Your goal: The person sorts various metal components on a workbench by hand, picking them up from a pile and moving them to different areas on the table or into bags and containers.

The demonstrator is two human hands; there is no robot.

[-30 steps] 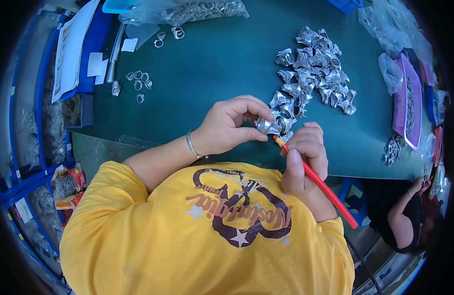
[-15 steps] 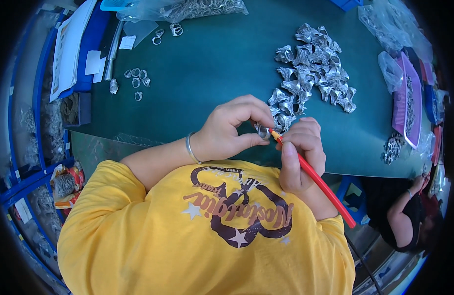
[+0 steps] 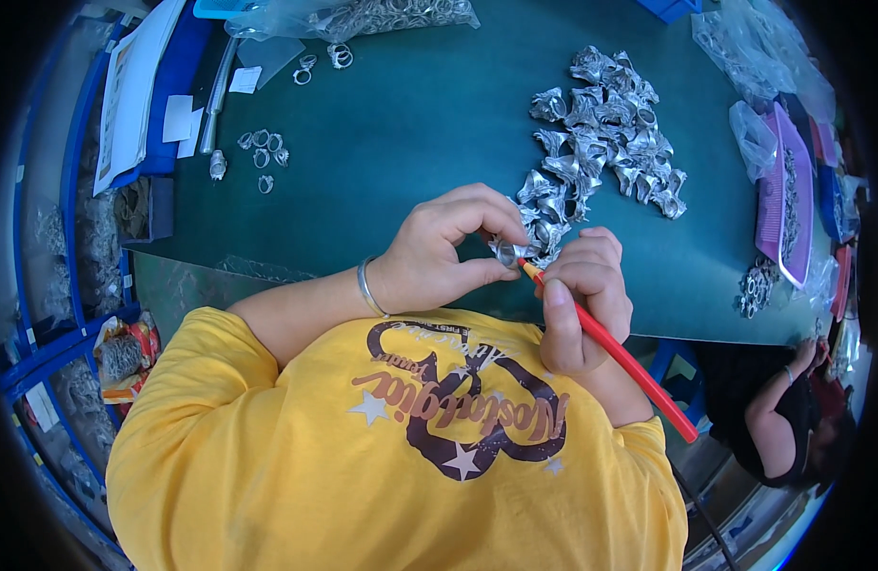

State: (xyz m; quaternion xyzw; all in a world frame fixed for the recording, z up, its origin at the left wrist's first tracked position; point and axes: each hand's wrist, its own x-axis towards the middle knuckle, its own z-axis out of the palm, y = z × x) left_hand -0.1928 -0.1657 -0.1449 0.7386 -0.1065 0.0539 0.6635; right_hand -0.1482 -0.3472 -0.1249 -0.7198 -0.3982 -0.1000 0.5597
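Observation:
My left hand pinches a silver ring between thumb and forefinger, its band facing up toward me. In my right hand is a thick red pencil, gripped near its sharpened end. The pencil's red point touches or nearly touches the ring; I cannot tell which. Just beyond my fingers lies a large heap of silver rings with bulky, jagged tops. Several smaller rings lie loose on the left of the green table.
A tapered metal rod lies by paper slips at the left. A bag of rings is at the far edge. On the right stands a purple basket beside clear plastic bags. Another person's arm shows at lower right.
The pencil's tip has shifted slightly down and away from the ring's upper side, and its back end has swung a little right. Both hands keep their grips.

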